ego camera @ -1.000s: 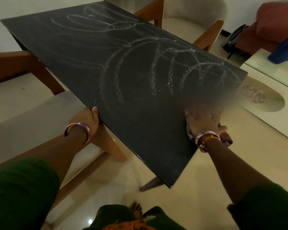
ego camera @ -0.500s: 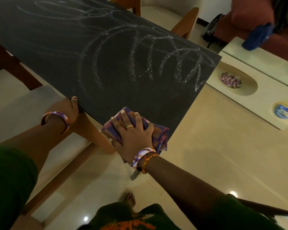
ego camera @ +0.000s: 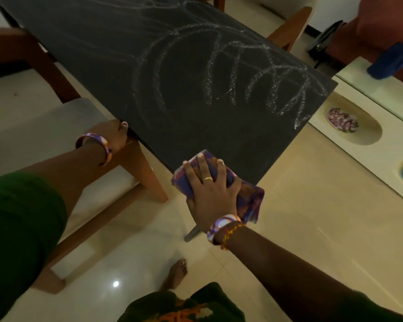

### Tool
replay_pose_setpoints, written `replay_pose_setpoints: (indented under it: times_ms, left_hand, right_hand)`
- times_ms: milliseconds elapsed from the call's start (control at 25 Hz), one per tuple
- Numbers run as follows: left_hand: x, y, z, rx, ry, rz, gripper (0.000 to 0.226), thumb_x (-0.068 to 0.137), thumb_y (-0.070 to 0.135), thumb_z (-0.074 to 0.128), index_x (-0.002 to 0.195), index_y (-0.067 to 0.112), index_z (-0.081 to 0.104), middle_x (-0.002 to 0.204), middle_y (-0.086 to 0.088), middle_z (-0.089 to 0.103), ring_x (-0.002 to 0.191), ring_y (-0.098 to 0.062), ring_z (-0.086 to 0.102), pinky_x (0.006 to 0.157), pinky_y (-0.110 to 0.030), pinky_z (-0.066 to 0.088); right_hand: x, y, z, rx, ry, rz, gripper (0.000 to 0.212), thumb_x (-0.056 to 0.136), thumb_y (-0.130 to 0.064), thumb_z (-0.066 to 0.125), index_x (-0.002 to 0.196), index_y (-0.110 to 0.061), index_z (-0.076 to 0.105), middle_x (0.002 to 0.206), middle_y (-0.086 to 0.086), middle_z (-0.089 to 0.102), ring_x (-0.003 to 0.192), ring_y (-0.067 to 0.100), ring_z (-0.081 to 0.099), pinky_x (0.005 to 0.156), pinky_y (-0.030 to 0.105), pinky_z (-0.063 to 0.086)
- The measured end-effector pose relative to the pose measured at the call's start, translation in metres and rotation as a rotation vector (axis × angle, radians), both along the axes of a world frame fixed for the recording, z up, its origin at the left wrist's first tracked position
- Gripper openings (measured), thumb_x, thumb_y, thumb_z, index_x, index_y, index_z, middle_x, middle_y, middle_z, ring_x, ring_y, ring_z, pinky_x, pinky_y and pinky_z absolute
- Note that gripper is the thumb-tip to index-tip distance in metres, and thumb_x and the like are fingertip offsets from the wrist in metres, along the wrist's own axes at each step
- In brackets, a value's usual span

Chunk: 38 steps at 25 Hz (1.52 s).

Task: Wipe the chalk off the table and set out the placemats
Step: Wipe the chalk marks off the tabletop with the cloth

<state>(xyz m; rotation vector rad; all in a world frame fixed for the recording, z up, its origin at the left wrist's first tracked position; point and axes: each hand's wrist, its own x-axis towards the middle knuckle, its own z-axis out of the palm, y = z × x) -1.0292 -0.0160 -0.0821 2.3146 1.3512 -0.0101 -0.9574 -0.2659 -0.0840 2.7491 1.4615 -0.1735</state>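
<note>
A dark table is seen from above, its top covered w/ looping white chalk marks, densest toward the far right edge. At the near corner a folded purple-and-orange cloth is pressed flat onto the tabletop by the right hand; the fingers are spread and nearly straight over the fabric, not curled round it, and part of the cloth hangs past the table's edge on the right. A ring is worn on 1 finger, and 2 bracelets (1 patterned bangle, 1 red-and-yellow thread) sit at that wrist. The table's left edge is met by the left hand: the thumb lies on top at the rim, while the other fingers are hidden beneath the slab, so it cannot be told how far they are curled. A patterned bangle is worn at this wrist too. Green sleeves cover both upper arms. A wooden chair w/ a pale seat is tucked beside the table at left, and another chair stands at the far side. On the pale floor a bare foot is visible below the table corner. At right a low cream unit holds a small patterned dish in a round recess, w/ a blue item farther back.
</note>
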Motion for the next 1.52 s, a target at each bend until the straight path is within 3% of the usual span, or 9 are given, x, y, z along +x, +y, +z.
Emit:
replay_pose_setpoints:
  times_ms: [80, 240, 440, 640, 880, 1080, 1200, 1320, 1520]
  left_hand:
    - [-0.001, 0.004, 0.000, -0.070, -0.069, 0.063, 0.041, 0.102, 0.029, 0.026, 0.116, 0.003, 0.055, 0.107, -0.020, 0.057, 0.087, -0.029, 0.050, 0.079, -0.038, 0.039]
    - [-0.001, 0.012, -0.003, -0.216, -0.279, 0.230, 0.040, 0.102, 0.030, 0.026, 0.121, 0.009, 0.055, 0.113, -0.016, 0.059, 0.093, -0.027, 0.051, 0.083, -0.034, 0.037]
    - [-0.006, 0.016, -0.003, -0.375, -0.521, 0.389, 0.030, 0.098, 0.038, 0.038, 0.100, 0.017, 0.060, 0.103, -0.012, 0.065, 0.098, -0.029, 0.059, 0.092, -0.041, 0.045]
    - [0.000, 0.011, 0.000, -0.172, -0.428, 0.329, 0.028, 0.099, 0.024, 0.039, 0.110, 0.005, 0.056, 0.096, -0.009, 0.056, 0.088, -0.024, 0.053, 0.078, -0.035, 0.043]
    - [0.009, 0.005, 0.002, -0.020, -0.239, 0.248, 0.021, 0.098, 0.022, 0.039, 0.112, 0.009, 0.046, 0.076, -0.002, 0.046, 0.061, -0.015, 0.043, 0.050, -0.024, 0.030]
    - [0.007, 0.007, 0.006, 0.003, -0.236, 0.265, 0.017, 0.096, 0.015, 0.037, 0.106, 0.008, 0.049, 0.087, -0.012, 0.055, 0.070, -0.025, 0.048, 0.057, -0.031, 0.033]
    - [0.006, 0.008, 0.005, 0.027, -0.258, 0.300, 0.020, 0.098, 0.017, 0.036, 0.107, 0.008, 0.052, 0.086, -0.008, 0.051, 0.073, -0.021, 0.046, 0.062, -0.029, 0.032]
    - [0.006, 0.010, 0.003, 0.053, -0.231, 0.279, 0.022, 0.098, 0.024, 0.039, 0.108, 0.009, 0.051, 0.087, -0.007, 0.053, 0.072, -0.019, 0.045, 0.062, -0.028, 0.032]
    - [0.007, 0.008, 0.003, 0.054, -0.235, 0.287, 0.019, 0.096, 0.025, 0.041, 0.106, 0.012, 0.052, 0.089, -0.007, 0.058, 0.071, -0.020, 0.047, 0.061, -0.029, 0.034]
  right_hand:
    - [0.001, 0.046, 0.001, 0.015, 0.045, 0.046, 0.066, 0.097, -0.045, 0.038, 0.151, -0.034, 0.002, 0.160, 0.001, -0.003, 0.144, 0.040, -0.003, 0.106, 0.068, 0.009]
    - [0.005, 0.132, -0.001, 0.018, 0.085, 0.125, 0.061, 0.098, -0.042, 0.035, 0.151, -0.032, 0.007, 0.161, 0.002, -0.002, 0.143, 0.042, -0.002, 0.105, 0.068, 0.010]
    - [0.032, 0.107, 0.009, 0.057, 0.070, 0.269, 0.058, 0.095, -0.057, 0.031, 0.149, -0.041, 0.016, 0.159, -0.009, 0.008, 0.145, 0.030, 0.005, 0.107, 0.057, 0.013]
    - [0.035, 0.037, 0.008, -0.034, 0.075, 0.152, 0.063, 0.088, -0.067, 0.014, 0.147, -0.045, 0.008, 0.159, -0.017, 0.001, 0.145, 0.022, -0.001, 0.109, 0.053, 0.007]
    - [0.070, 0.165, 0.008, 0.014, 0.155, -0.069, 0.060, 0.096, -0.059, 0.022, 0.150, -0.038, 0.007, 0.160, -0.008, -0.002, 0.145, 0.034, -0.004, 0.108, 0.063, 0.004]
    - [0.036, 0.139, 0.011, -0.008, 0.104, 0.326, 0.056, 0.095, -0.057, 0.027, 0.147, -0.046, 0.008, 0.159, -0.015, 0.001, 0.146, 0.024, -0.001, 0.110, 0.053, 0.008]
    - [0.071, 0.103, 0.009, -0.030, 0.065, 0.185, 0.056, 0.093, -0.059, 0.020, 0.146, -0.048, 0.005, 0.158, -0.018, -0.001, 0.146, 0.020, -0.001, 0.110, 0.054, 0.010]
    - [0.097, 0.147, 0.009, 0.000, 0.147, -0.072, 0.055, 0.097, -0.055, 0.023, 0.148, -0.044, 0.007, 0.159, -0.013, 0.001, 0.146, 0.025, -0.001, 0.110, 0.060, 0.007]
    - [0.055, 0.189, 0.010, 0.002, 0.124, 0.261, 0.054, 0.097, -0.055, 0.026, 0.148, -0.044, 0.012, 0.159, -0.013, 0.001, 0.146, 0.025, -0.002, 0.110, 0.057, 0.008]
